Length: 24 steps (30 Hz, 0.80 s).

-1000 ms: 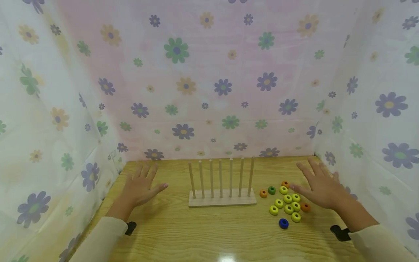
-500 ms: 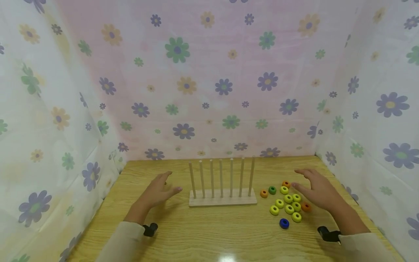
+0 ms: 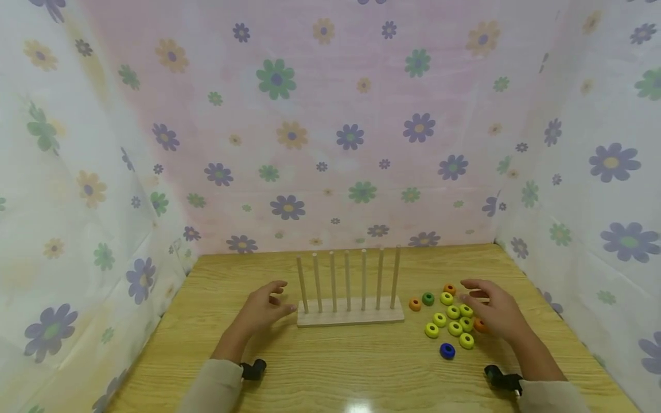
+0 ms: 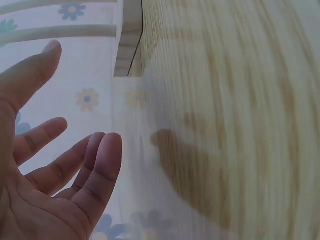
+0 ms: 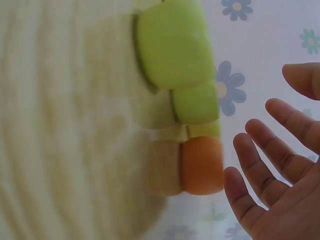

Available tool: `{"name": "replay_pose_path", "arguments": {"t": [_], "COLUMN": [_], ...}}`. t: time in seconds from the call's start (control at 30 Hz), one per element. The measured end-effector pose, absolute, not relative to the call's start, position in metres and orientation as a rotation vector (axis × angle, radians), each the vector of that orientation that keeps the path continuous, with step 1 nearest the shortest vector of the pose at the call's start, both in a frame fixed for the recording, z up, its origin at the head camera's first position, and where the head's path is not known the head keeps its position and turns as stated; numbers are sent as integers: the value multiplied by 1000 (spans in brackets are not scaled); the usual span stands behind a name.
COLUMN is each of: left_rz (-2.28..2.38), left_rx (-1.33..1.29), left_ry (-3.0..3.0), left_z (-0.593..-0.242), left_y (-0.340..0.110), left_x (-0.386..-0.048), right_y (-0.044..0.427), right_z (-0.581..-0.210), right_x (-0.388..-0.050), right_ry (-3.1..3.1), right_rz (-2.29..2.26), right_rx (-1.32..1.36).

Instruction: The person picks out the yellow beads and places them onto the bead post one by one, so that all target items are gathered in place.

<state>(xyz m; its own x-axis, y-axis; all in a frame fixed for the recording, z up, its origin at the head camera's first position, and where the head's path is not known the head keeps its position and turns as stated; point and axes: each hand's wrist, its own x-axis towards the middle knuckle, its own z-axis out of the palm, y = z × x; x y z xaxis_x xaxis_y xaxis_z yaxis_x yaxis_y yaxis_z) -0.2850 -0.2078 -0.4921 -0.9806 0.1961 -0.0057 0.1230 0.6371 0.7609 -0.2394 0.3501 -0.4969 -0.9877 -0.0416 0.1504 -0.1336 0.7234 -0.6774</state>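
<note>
A pale wooden stand (image 3: 351,317) with a row of several bare upright pegs sits mid-table. My left hand (image 3: 260,310) hovers by its left end, fingers loosely bent and holding nothing; the left wrist view shows the stand's end (image 4: 129,40) beyond the thumb. To the right of the stand lie ring-shaped beads: several yellow beads (image 3: 431,330), a green bead (image 3: 428,298), a blue bead (image 3: 447,351) and several orange beads (image 3: 415,304). My right hand (image 3: 494,310) hangs over their right edge with nothing in it, its fingers near an orange bead (image 5: 202,165), partly hidden in the head view.
A wood-grain table (image 3: 330,367) carries everything. Flower-printed cloth (image 3: 330,172) stands behind it and along both sides. Each wrist wears a small black camera mount, such as the left one (image 3: 253,370) and the right one (image 3: 501,380).
Both hands have come inward and lower, the left toward the stand and the right over the beads. Their spread fingers have bent loosely. Stand and beads have stayed put.
</note>
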Motion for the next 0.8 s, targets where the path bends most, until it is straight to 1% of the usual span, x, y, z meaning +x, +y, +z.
{"name": "replay_pose_path", "arguments": {"t": [0.27,0.47,0.63,0.8], "left_rz": [1455,1558,1569,1563], "left_rx": [315,222,259,310], "left_ry": [2666,2530,2496,2494], "left_z": [-507,-513,-515,-518], "left_y": [-198,-191,-192,-194], "left_x": [-284,-280,-279,-279], "right_y": [354,362,366,366], "right_z": [-504,-511,-515,-518], "right_x": [-236,-235,-233,-236], "right_ry": [-2790,-2738,-2712,-2758], "right_rz": [1222,1297,1434,1466], "right_rx": [44,12,34,54]}}
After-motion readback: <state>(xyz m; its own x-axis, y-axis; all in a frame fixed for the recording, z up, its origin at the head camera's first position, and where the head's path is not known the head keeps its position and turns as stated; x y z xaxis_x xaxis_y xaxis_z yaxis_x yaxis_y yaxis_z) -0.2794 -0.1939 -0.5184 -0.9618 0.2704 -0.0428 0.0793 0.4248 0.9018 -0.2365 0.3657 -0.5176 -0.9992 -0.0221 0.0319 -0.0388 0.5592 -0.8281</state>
